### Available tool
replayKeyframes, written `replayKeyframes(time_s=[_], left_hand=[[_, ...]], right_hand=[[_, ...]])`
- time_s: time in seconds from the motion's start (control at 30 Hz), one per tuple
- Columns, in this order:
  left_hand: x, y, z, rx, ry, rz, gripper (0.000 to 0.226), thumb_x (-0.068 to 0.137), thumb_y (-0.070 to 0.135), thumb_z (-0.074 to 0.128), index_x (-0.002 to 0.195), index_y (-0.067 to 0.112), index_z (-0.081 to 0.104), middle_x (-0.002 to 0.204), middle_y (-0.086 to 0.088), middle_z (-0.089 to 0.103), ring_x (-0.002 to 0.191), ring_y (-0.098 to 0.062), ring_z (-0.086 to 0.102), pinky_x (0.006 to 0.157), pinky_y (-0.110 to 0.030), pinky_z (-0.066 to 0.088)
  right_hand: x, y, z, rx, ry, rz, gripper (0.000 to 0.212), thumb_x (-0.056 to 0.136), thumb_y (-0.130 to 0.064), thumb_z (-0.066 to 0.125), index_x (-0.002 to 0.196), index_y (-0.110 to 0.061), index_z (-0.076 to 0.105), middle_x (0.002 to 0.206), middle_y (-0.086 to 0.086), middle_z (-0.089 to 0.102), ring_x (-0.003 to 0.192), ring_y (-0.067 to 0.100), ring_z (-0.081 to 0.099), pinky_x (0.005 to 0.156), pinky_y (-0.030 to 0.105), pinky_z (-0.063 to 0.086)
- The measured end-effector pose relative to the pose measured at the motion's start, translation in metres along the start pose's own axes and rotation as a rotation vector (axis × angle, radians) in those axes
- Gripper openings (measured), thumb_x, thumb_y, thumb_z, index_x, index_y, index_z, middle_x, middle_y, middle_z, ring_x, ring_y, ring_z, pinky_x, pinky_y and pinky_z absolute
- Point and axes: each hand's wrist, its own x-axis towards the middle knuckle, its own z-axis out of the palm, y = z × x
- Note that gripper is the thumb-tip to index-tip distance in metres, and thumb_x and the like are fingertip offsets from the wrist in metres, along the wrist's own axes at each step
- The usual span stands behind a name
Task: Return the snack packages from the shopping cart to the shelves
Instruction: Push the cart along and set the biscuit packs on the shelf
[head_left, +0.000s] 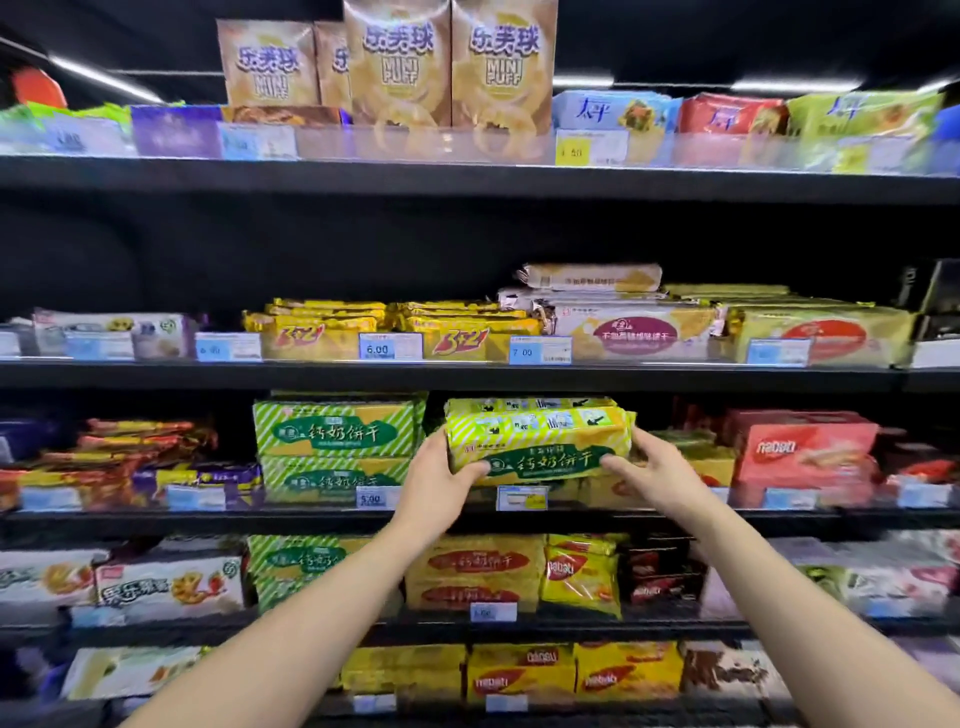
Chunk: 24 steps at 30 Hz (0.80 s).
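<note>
A yellow-green striped biscuit package (540, 441) with a dark green label is held at the front of the third shelf (311, 519) from the top. My left hand (439, 480) grips its left end, thumb on the front. My right hand (647, 467) grips its right end, fingers curled round the lower corner. The package is lifted above the shelf board, over the price tags. To its left stand two stacked packages of the same green-striped biscuit (337, 447). The shopping cart is out of view.
Black shelves run above and below, packed with snack packs: yellow 3+2 biscuits (322, 332), Mini Puff boxes (447, 67), red Nabati wafer packs (805, 452). More yellow packs (478, 566) lie on the shelf under my arms. Price tags line each shelf edge.
</note>
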Motion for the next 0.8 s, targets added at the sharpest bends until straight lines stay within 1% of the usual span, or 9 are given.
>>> replayKeyframes(time_s=[0.07,0.17,0.27,0.33,0.47,0.53,0.6,0.7,0.8], left_hand=[[0.013,-0.001,0.001,0.051,0.012,-0.04,0.069,0.089,0.042,0.072,0.142,0.006,0.045,0.133,-0.004,0.057,0.126,-0.024,0.053,0.103,-0.034,0.043],[0.029,0.0,-0.001,0.127,0.023,-0.071,0.041,0.092,0.043,0.068,0.105,0.008,0.052,0.102,-0.005,0.059,0.102,-0.027,0.057,0.079,-0.033,0.04],[0.04,0.0,-0.001,0.163,0.045,-0.104,0.036,0.095,0.04,0.066,0.086,0.011,0.045,0.082,-0.004,0.053,0.075,-0.024,0.053,0.061,-0.035,0.033],[0.044,0.001,0.001,0.182,0.046,-0.113,0.033,0.098,0.035,0.063,0.086,0.01,0.045,0.081,-0.005,0.055,0.064,-0.015,0.049,0.051,-0.028,0.031],[0.042,0.007,0.005,0.284,0.076,-0.092,0.013,0.101,0.017,0.055,0.094,0.008,0.047,0.098,-0.009,0.06,0.085,-0.023,0.061,0.063,-0.026,0.039],[0.041,0.008,0.006,0.336,0.109,-0.088,0.014,0.1,0.012,0.052,0.112,0.003,0.051,0.114,-0.012,0.057,0.102,-0.028,0.06,0.074,-0.03,0.045],[0.039,0.003,0.011,0.386,0.18,-0.039,0.044,0.097,0.01,0.057,0.135,-0.001,0.04,0.126,-0.017,0.045,0.112,-0.033,0.052,0.088,-0.038,0.049],[0.034,-0.013,0.025,0.51,0.289,0.158,0.052,0.084,0.005,0.07,0.127,0.0,0.043,0.122,-0.02,0.039,0.108,-0.037,0.04,0.089,-0.047,0.045],[0.031,-0.025,0.033,0.658,0.238,0.26,0.044,0.083,0.017,0.077,0.118,0.009,0.051,0.114,-0.012,0.049,0.099,-0.03,0.044,0.086,-0.042,0.048]], right_hand=[[0.014,0.001,0.0,-0.034,-0.029,0.018,0.023,0.094,-0.028,0.069,0.115,-0.035,0.062,0.107,-0.004,0.072,0.097,0.016,0.067,0.073,0.036,0.062],[0.036,0.002,0.006,-0.058,-0.037,0.128,0.025,0.09,-0.044,0.071,0.105,-0.025,0.067,0.098,0.008,0.07,0.082,0.021,0.066,0.065,0.051,0.061],[0.055,0.004,0.015,-0.135,-0.055,0.165,0.055,0.082,-0.062,0.069,0.102,-0.011,0.065,0.082,0.012,0.072,0.067,0.026,0.067,0.058,0.043,0.058],[0.059,0.0,0.02,-0.155,-0.06,0.227,0.045,0.088,-0.055,0.067,0.105,-0.014,0.058,0.055,0.002,0.059,0.044,0.017,0.05,0.042,0.029,0.046],[0.063,0.004,0.027,-0.192,-0.045,0.249,0.07,0.093,-0.048,0.065,0.149,-0.014,0.042,0.06,-0.004,0.046,0.041,0.015,0.041,0.037,0.022,0.034],[0.063,0.007,0.032,-0.196,-0.029,0.229,0.078,0.091,-0.05,0.067,0.153,-0.015,0.036,0.063,-0.001,0.051,0.043,0.015,0.044,0.04,0.023,0.036],[0.065,0.008,0.037,-0.23,-0.006,0.204,0.079,0.089,-0.053,0.068,0.151,-0.013,0.04,0.074,0.005,0.061,0.05,0.013,0.05,0.047,0.024,0.039],[0.067,0.011,0.043,-0.269,0.008,0.196,0.079,0.085,-0.059,0.068,0.148,-0.017,0.045,0.1,0.013,0.069,0.08,0.023,0.064,0.069,0.029,0.048],[0.072,0.015,0.05,-0.274,0.01,0.208,0.08,0.085,-0.062,0.066,0.15,-0.022,0.043,0.117,0.016,0.067,0.112,0.033,0.061,0.093,0.038,0.051]])
